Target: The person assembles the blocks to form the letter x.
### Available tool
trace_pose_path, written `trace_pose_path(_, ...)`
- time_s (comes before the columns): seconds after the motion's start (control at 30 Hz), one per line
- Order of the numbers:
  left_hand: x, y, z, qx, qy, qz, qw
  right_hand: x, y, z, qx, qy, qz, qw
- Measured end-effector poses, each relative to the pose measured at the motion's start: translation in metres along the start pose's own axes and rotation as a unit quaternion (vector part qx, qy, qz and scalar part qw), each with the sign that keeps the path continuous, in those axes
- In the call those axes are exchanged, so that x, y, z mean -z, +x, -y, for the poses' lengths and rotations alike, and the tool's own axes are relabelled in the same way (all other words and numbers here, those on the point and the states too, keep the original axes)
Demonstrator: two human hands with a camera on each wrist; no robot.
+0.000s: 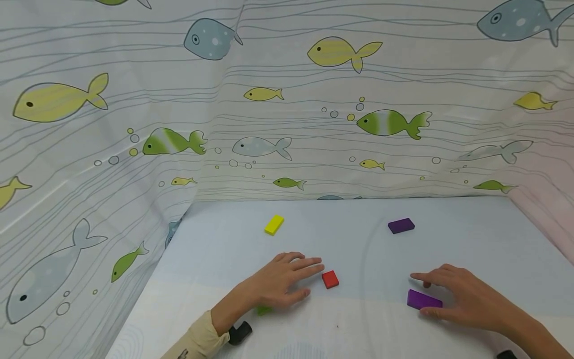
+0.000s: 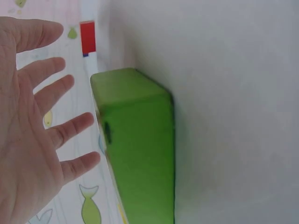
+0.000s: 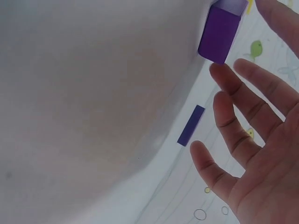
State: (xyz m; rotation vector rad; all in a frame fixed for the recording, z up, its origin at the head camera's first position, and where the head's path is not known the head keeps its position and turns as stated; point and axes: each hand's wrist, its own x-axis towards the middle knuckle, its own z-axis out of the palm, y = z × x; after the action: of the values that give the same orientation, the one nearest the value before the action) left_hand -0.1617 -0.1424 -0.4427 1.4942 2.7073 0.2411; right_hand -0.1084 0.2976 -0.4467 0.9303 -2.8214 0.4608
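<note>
My left hand [image 1: 287, 280] lies flat on the pale blue table [image 1: 358, 329] with fingers straight and spread. Its fingertips stop just short of a small red block [image 1: 330, 279]. A green block [image 1: 263, 310] peeks out under the heel of that hand; in the left wrist view the green block [image 2: 138, 144] lies beside the open palm [image 2: 32, 130], with the red block [image 2: 87, 37] beyond. My right hand [image 1: 457, 296] hovers with fingers spread over a purple block [image 1: 423, 299], thumb and index either side of it. From the right wrist, the fingers [image 3: 243, 126] are straight and apart from this purple block [image 3: 219, 30].
A second purple block [image 1: 401, 225] lies at the back right, also seen as a thin purple block [image 3: 190, 125] from the right wrist. A yellow block [image 1: 274, 224] lies at the back left. Fish-print curtains [image 1: 287, 109] wall the table behind and on both sides.
</note>
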Motion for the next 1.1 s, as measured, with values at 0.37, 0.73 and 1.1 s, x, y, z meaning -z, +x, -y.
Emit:
trace_pose_path(0.37, 0.003, 0.002, -0.007, 0.004, 0.001, 0.019, 0.9998, -0.002, -0.001, 0.0, 0.01, 0.018, -0.004, 1.0)
trace_pose_path(0.73, 0.001, 0.002, -0.009, -0.016, 0.015, 0.018, 0.9996, -0.004, -0.001, 0.0, 0.025, 0.036, -0.001, 0.999)
trace_pose_path(1.1, 0.002, 0.003, -0.013, -0.023, 0.011, 0.021, 0.9995, -0.004, 0.001, 0.0, 0.015, 0.045, 0.026, 0.999)
